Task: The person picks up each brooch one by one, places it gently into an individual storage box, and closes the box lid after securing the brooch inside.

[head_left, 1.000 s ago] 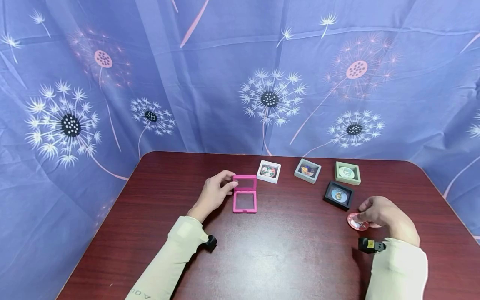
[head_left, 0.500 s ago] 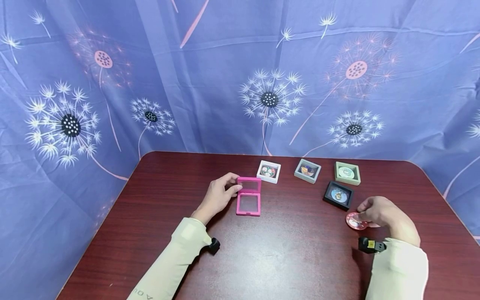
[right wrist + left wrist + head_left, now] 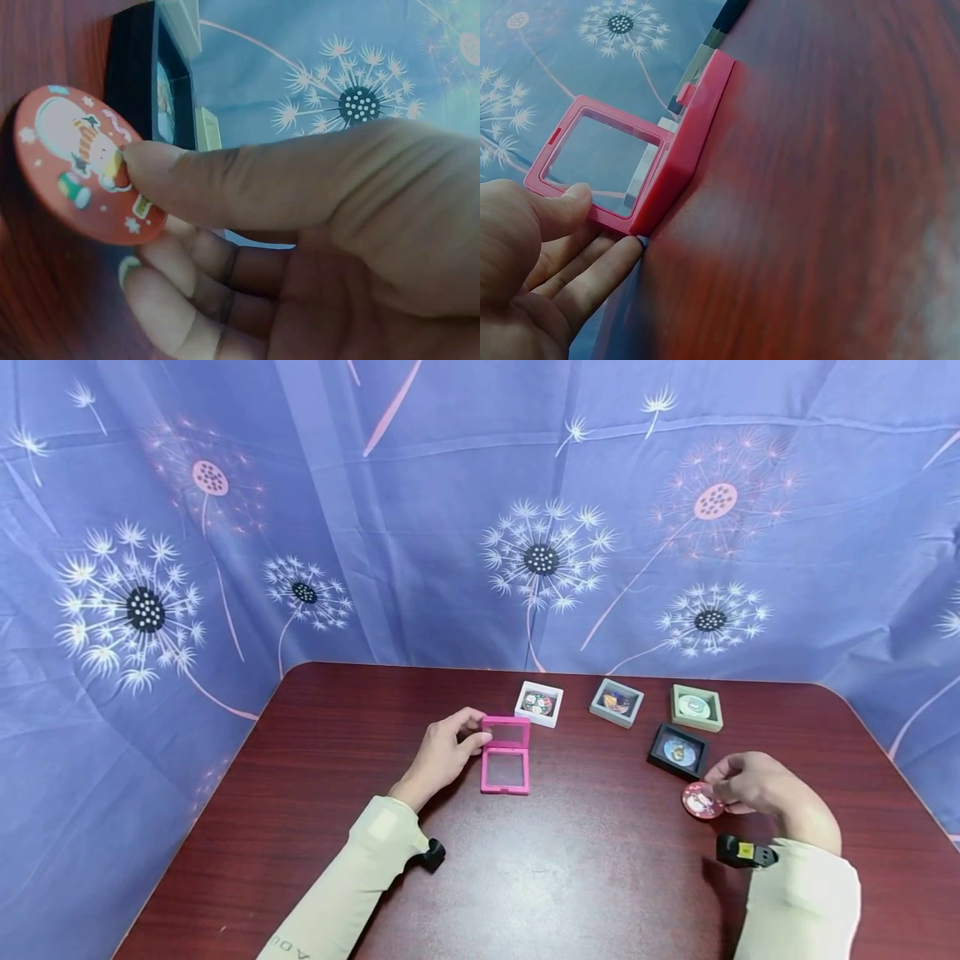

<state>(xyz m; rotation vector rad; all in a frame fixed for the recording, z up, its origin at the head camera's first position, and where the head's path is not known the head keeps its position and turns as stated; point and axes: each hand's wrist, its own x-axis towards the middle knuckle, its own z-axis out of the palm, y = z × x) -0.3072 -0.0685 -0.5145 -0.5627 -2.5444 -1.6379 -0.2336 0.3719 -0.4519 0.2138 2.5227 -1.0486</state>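
Observation:
My left hand [image 3: 442,750] pinches the raised lid of a pink hinged display case [image 3: 506,772], thumb on the lid's clear window and fingers behind it. In the left wrist view the pink case [image 3: 686,142] stands open with its base on the table. On the right, my right hand [image 3: 765,785] pinches a round red badge [image 3: 702,801] by its edge, just in front of a black display case [image 3: 677,752]. The right wrist view shows the red badge [image 3: 79,161] tilted, with a cartoon figure and small white shapes printed on it.
A white case [image 3: 550,717], a grey case [image 3: 615,717] and a green case [image 3: 696,721], each with a round piece inside, stand along the back of the dark red wooden table [image 3: 360,718]. A blue dandelion-patterned cloth [image 3: 435,527] hangs behind.
My left hand has shifted the pink case to the right and slightly toward me. The red badge in my right hand has moved a little to the left.

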